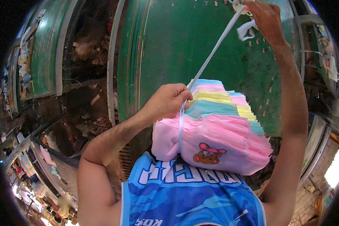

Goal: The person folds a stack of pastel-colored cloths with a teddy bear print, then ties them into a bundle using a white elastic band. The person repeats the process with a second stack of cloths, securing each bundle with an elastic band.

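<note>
A thick bundle of cut fabric pieces [222,130] in pink, teal, yellow and blue leans against my front at the table's near edge. A brown bear figure with pink ears [208,153] shows on its pink outer piece. Around the bundle's left part runs a pale cloth strip [216,47]. My left hand [170,101] is closed on this strip at the bundle's upper left corner. Far off at the upper right, my right hand [265,20] grips the strip's other stretch, drawn out in a straight slanting line. A loose white loop [246,30] dangles beside that hand.
The bundle rests by a green worktable [169,45] with scuffed paint and a metal edge [112,67] on the left. Another green table [47,56] stands farther left, past a dark gap. Hanging cloths [47,156] are at lower left, and a brick wall [312,188] at lower right.
</note>
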Demonstrator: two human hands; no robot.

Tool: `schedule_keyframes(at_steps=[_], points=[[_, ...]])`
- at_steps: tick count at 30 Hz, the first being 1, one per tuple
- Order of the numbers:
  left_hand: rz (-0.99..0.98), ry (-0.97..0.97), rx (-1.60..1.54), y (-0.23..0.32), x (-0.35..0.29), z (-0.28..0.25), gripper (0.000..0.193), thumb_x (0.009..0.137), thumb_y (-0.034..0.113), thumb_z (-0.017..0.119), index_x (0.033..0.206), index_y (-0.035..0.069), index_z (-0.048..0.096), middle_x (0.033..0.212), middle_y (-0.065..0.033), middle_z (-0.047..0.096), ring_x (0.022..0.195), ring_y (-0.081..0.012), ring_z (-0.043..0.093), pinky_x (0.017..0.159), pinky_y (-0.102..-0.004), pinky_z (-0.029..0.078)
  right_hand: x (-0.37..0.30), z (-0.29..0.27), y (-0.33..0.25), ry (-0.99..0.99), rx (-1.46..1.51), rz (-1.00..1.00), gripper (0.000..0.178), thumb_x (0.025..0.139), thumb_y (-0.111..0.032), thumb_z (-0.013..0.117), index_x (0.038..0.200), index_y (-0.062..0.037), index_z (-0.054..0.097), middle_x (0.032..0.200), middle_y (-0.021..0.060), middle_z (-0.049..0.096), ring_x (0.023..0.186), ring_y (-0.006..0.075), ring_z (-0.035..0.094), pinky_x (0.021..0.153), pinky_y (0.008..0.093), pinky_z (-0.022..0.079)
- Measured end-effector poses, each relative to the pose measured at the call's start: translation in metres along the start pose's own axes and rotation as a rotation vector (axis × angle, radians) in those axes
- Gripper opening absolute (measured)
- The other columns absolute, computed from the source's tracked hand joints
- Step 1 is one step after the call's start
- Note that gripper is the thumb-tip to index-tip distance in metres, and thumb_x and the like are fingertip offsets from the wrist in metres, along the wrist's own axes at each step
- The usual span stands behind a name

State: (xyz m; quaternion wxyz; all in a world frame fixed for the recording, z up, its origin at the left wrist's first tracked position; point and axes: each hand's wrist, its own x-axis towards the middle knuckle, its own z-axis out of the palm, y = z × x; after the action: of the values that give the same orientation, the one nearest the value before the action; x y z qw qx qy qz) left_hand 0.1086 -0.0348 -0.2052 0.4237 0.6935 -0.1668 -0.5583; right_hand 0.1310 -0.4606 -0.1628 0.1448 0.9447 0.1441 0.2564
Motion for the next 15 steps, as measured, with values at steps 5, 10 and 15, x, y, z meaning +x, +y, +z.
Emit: schedule_keyframes(at_steps=[5,10,15], points=[[0.05,0.026,0.055,-0.007,0.005,-0.001,0.028,0.104,0.023,0.057,0.102,0.0,0.074,0.078,-0.0041,0.07,0.065,-0.0123,0.062,0.06,-0.0317,0.051,-0.05,0.006,-0.001,-0.543,0.275,-0.114,0.006,0.101,-0.016,0.061,0.103,-0.0133,0.066,0.093,0.0035,0.074,0.094,0.0244,0.072,0.088,0.0422,0.043],[0.072,0.05,0.006,-0.009,0.011,-0.006,0.026,0.103,0.022,0.059,0.1,0.001,0.076,0.077,-0.0022,0.069,0.068,-0.0111,0.062,0.063,-0.0294,0.049,-0.127,-0.025,0.022,-0.725,0.25,0.223,0.014,0.098,-0.022,0.064,0.102,-0.0088,0.066,0.093,0.0125,0.075,0.094,0.0347,0.073,0.081,0.044,0.053],[0.05,0.013,-0.047,-0.005,0.032,-0.015,0.024,0.105,0.024,0.063,0.097,0.003,0.073,0.074,0.0031,0.064,0.062,-0.0058,0.055,0.056,-0.025,0.044,-0.265,-0.053,0.063,-0.712,0.526,0.639,0.019,0.096,-0.014,0.066,0.112,-0.0079,0.073,0.093,0.0118,0.076,0.087,0.029,0.073,0.069,0.0385,0.053]])
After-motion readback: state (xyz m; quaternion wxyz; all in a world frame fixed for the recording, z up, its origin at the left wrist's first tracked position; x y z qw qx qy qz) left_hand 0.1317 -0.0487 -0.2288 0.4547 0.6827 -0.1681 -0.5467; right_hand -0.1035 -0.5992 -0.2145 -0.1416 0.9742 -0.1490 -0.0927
